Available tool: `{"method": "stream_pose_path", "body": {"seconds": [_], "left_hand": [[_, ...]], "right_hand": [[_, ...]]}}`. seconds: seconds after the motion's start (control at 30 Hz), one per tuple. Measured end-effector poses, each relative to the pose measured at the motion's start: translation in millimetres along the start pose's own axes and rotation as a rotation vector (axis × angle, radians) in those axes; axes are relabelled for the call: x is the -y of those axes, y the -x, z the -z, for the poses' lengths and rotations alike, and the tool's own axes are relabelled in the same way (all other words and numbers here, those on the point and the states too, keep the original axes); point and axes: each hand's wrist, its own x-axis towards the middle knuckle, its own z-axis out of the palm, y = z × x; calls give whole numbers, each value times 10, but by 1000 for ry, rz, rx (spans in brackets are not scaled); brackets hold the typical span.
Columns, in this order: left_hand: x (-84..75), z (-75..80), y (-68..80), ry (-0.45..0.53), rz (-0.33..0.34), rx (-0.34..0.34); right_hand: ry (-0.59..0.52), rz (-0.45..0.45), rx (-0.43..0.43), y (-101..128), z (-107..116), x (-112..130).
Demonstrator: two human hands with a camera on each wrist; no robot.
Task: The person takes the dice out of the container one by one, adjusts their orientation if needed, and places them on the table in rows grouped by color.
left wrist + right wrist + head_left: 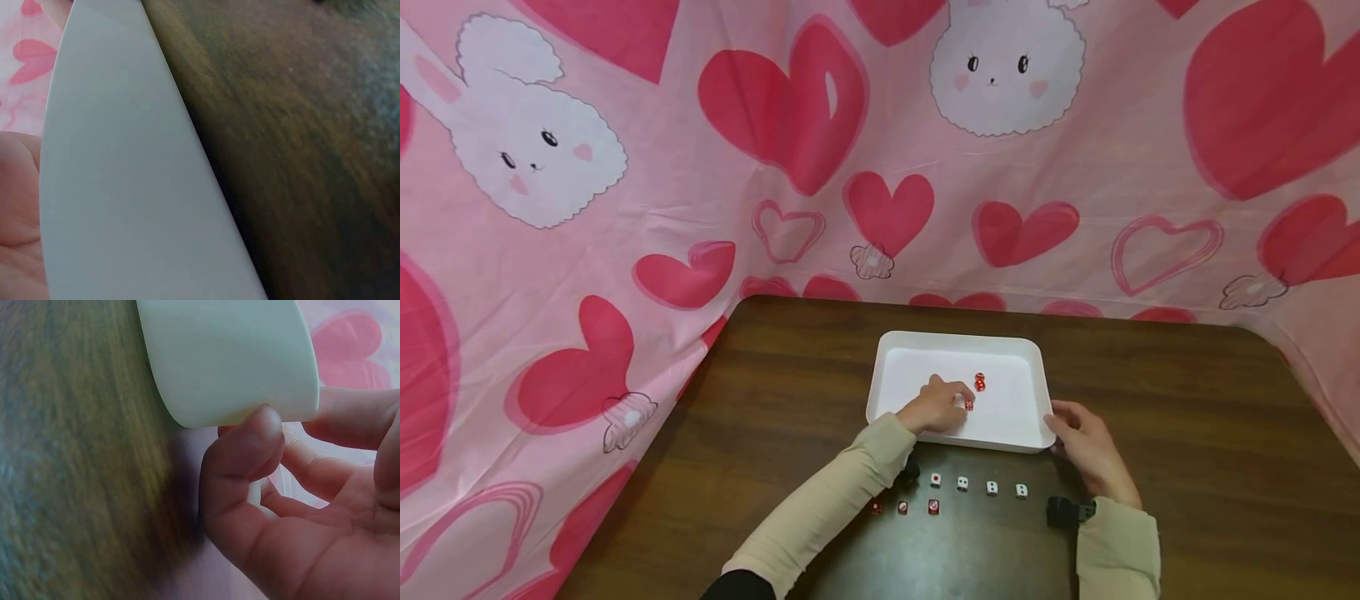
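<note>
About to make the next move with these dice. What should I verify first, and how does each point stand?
1. Right hand holding the white tray at its near right corner: ok.
2. Left hand at a red die inside the tray: ok.
3. Firm pinch on that die: cannot tell; the contact is too small to make out.
4. That die clear of the other two red dice in the tray: ok.
5. White dice in front of the tray spaced apart: ok, four visible.
6. Full count of the nearer red row: cannot tell; the left sleeve may hide some.
</note>
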Motion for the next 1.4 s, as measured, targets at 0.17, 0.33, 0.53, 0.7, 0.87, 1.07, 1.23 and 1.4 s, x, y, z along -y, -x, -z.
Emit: {"method": "stream_pose_path", "body": {"seconds": [0.17, 0.33, 0.53, 0.7, 0.87, 1.07, 1.23, 1.4], "left_hand": [[2, -15, 3, -30, 8, 10], [14, -35, -10, -37, 29, 13], [23, -50, -11, -30, 25, -15], [18, -48, -21, -19, 24, -40], [13, -38, -29, -31, 24, -50], [6, -36, -41, -45, 36, -50], [14, -49, -56, -58, 45, -44], [14, -58, -49, -55, 41, -45]], "right_hand": [[3, 2, -2, 7, -7, -11], [-3, 2, -6, 10, -19, -4], [-2, 0, -7, 8, -19, -10], [-3, 6, -8, 1, -6, -7], [-4, 13, -8, 6, -2, 13], [-5, 14, -8, 10, -10, 22], [-5, 4, 0, 11, -12, 20], [-4, 2, 5, 9, -14, -3]]}}
